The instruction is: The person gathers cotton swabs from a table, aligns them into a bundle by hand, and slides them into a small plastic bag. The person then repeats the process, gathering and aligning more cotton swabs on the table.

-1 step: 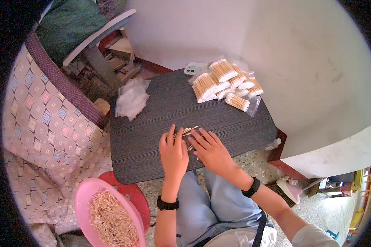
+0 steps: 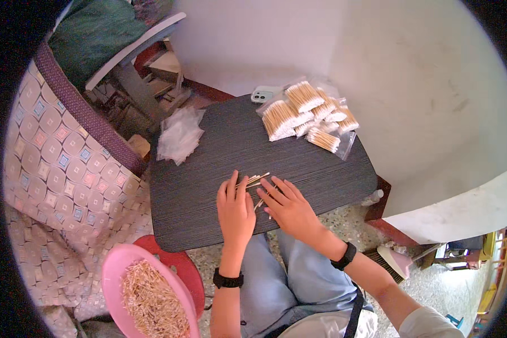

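Observation:
A few loose cotton swabs [image 2: 257, 180] lie on the dark table [image 2: 208, 163] near its front edge. Over their left end rests my left hand [image 2: 235, 209], fingers stretched out and slightly apart. My right hand [image 2: 290, 208] spreads its fingers over the swabs' right side, its fingertips close to those of the left. Both palms face down and hide part of the swabs. Packed bags of cotton swabs [image 2: 287, 119] are heaped at the back right of the table. Flat clear plastic bags [image 2: 180, 135] form a pile at the back left.
A pink basin [image 2: 111, 281] full of loose swabs stands on a red stool [image 2: 191, 276] at the lower left. A phone [image 2: 263, 94] lies by the table's back edge. White walls rise behind and right; a broom [image 2: 391, 265] is on the floor.
My left hand has shifted very slightly to the left. Otherwise nothing has visibly moved.

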`<state>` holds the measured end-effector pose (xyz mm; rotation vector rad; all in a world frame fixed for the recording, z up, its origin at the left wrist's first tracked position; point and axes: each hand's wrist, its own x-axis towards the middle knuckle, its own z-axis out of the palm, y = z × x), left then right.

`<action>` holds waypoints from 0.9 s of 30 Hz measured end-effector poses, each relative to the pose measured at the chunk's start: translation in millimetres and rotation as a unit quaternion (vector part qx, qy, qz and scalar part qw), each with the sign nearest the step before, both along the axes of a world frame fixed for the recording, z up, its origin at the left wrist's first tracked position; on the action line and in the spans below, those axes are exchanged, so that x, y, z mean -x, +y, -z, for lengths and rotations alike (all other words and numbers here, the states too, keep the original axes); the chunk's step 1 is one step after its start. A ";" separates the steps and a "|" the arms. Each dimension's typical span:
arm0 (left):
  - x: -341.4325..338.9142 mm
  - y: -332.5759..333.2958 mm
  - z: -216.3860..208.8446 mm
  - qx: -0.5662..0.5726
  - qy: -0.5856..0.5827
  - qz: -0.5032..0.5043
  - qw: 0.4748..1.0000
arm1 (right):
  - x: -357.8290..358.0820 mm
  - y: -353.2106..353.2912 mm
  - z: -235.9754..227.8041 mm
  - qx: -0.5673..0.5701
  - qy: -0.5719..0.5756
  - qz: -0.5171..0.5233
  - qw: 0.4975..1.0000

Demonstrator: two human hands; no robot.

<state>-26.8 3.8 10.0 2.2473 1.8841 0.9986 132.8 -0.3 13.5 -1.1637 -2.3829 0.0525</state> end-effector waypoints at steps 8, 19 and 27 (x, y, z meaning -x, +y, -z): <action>-0.5 -4.4 0.0 0.003 0.065 0.055 0.996 | -9.1 -6.7 -2.6 -0.004 0.020 -0.032 0.999; -2.3 -3.6 -1.2 0.051 -0.087 0.075 0.992 | -2.8 14.0 -6.5 0.038 0.095 0.013 0.995; -1.1 11.9 10.1 0.053 -0.384 0.068 0.919 | 29.0 29.4 8.2 0.101 0.270 0.024 0.957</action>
